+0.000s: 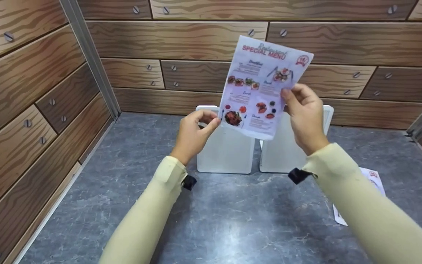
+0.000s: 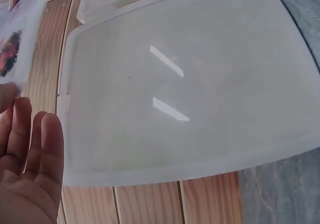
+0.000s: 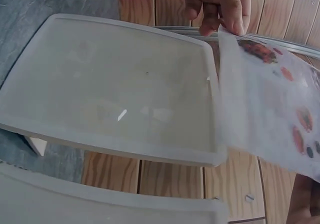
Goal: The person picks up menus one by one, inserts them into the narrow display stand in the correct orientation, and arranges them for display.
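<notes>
A printed menu sheet point(image 1: 251, 91), headed "Special Menu" with food pictures, is held up tilted in the air between both hands. My left hand point(image 1: 195, 134) pinches its lower left corner between thumb and fingers. At its right edge, my right hand point(image 1: 306, 117) grips the paper with the thumb in front. Behind and below the sheet stand two white-framed display boards, the left board point(image 1: 225, 154) and the right board point(image 1: 282, 154), side by side. In the left wrist view the left board point(image 2: 195, 84) shows a glossy, blank face. The paper hides the boards' inner upper parts.
Another printed sheet point(image 1: 376, 179) lies on the grey marbled tabletop point(image 1: 225, 227) at the right, partly covered by my right forearm. Wood-patterned walls point(image 1: 181, 40) enclose the back and sides, with a metal corner strip point(image 1: 93, 55) at the left.
</notes>
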{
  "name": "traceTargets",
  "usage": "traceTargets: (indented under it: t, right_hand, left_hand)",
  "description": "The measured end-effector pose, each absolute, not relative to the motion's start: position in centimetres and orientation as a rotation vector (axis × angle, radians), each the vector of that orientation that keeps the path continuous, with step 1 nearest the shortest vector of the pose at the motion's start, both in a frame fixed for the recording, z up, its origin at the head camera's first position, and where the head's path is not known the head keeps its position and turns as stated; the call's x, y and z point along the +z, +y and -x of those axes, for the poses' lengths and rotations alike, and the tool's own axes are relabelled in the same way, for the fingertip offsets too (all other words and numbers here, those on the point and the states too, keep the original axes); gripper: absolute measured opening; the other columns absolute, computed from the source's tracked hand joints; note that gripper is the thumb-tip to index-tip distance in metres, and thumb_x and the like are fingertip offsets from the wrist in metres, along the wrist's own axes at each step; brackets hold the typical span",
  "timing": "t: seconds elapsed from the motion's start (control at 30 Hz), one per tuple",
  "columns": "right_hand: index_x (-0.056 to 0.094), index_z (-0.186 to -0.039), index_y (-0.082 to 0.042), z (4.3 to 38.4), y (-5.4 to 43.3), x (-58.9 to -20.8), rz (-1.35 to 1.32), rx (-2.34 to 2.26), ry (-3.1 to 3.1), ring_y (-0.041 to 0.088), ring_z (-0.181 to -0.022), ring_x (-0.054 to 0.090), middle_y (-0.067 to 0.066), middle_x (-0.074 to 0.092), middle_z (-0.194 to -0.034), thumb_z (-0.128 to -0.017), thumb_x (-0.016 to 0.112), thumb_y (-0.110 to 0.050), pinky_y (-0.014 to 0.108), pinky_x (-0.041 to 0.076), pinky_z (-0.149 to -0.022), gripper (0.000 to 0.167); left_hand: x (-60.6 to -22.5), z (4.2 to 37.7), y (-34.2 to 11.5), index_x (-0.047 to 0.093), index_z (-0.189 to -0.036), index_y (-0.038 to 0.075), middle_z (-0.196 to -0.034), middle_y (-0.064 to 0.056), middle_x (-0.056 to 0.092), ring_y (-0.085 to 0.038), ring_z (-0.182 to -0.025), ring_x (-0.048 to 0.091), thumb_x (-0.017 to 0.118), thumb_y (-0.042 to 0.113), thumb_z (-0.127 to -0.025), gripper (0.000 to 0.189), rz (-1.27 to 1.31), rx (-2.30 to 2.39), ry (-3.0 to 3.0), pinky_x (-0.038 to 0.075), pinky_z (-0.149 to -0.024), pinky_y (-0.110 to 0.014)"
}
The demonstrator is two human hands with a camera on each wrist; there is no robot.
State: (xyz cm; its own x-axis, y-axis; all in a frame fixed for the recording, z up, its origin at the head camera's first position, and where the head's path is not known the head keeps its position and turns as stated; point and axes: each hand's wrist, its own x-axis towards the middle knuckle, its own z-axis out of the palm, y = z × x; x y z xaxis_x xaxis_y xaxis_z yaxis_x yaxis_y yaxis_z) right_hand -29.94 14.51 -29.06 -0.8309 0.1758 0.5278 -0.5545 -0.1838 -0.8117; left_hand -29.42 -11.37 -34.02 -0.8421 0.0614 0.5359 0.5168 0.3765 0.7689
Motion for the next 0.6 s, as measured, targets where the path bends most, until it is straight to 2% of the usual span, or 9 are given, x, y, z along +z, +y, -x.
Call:
traceTargets:
  t: [0.3, 0.6]
  right_hand:
    - [0.072, -0.105, -0.003, 31.1, 13.4, -26.4, -0.547, 2.006, -1.614, 0.017, -0.083, 0.068, 0.007, 0.072, -0.097, -0.101, 0.064, -0.01, 0.029, 0.059, -0.076, 0.012]
    - [0.072, -0.104, 0.0, 32.8, 12.3, -24.8, -0.631, 2.019, -1.598, 0.017, -0.086, 0.069, 0.007, 0.073, -0.097, -0.101, 0.063, -0.006, 0.031, 0.058, -0.081, 0.011]
  left_hand:
    - [-32.9, 30.6, -12.0, 0.076, -0.097, 0.007, -0.096, -0.002, 0.073, -0.014, -0.092, 0.064, 0.077, 0.021, -0.095, 0.014, 0.556, -1.457, -2.22, 0.055, -0.08, -0.033]
    - [-31.8, 32.5, -12.8, 0.076, -0.091, 0.008, -0.089, -0.003, 0.069, -0.024, -0.091, 0.055, 0.077, 0.019, -0.095, 0.012, 0.472, -1.304, -2.146, 0.041, -0.082, -0.03]
